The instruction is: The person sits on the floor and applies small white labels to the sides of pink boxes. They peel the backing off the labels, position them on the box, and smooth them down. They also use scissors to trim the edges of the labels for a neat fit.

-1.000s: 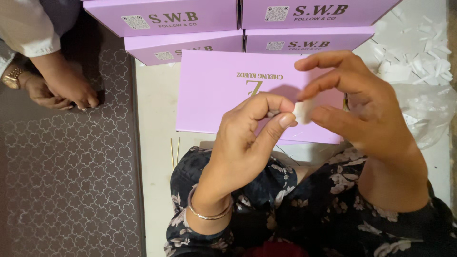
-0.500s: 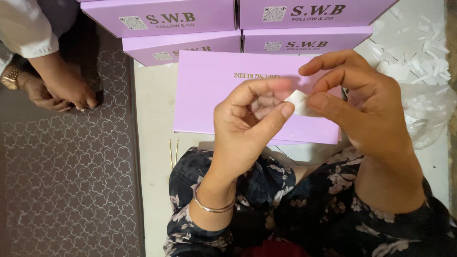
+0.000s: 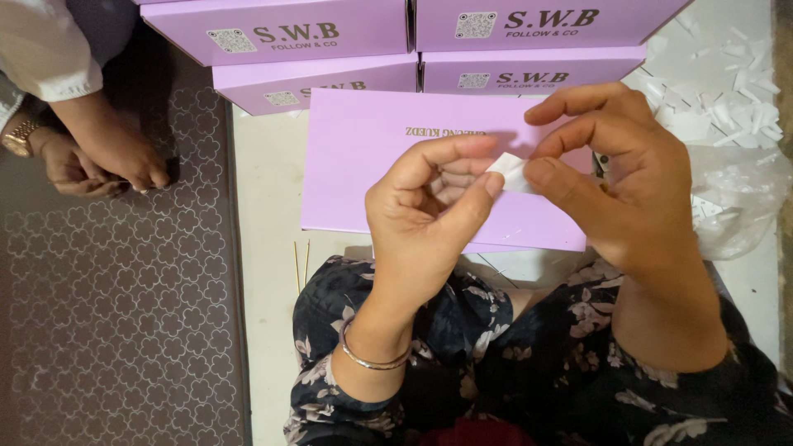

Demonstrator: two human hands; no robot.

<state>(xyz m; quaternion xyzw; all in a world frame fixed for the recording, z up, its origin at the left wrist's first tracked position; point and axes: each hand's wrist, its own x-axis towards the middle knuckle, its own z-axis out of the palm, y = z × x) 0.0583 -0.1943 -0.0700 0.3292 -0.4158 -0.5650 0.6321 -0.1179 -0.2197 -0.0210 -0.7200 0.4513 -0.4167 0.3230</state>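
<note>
At the upper left of the frame another person's hands, one with a gold wristwatch and a white sleeve above, rested on a dark patterned mat. To the right of the mat lay the white bench, with two thin pale sticks on it near the lower centre.

Along the top edge, four lilac boxes stood stacked in two rows. Just below them a flat lilac box lay on the bench, at the centre of the frame.

Over that flat box the left hand was raised, its grip closed to a pinch: thumb and forefinger held one end of a small white paper strip. A thin silver bangle circled the left wrist. The strip sat between both hands, above the flat box and clear of it.

The right hand pinched the strip's other end with thumb and forefinger, its remaining fingers loosely curled. Both forearms rose from a dark floral garment at the bottom of the frame.

At the upper right, white paper scraps lay scattered on the bench, with a clear plastic bag just below them.
</note>
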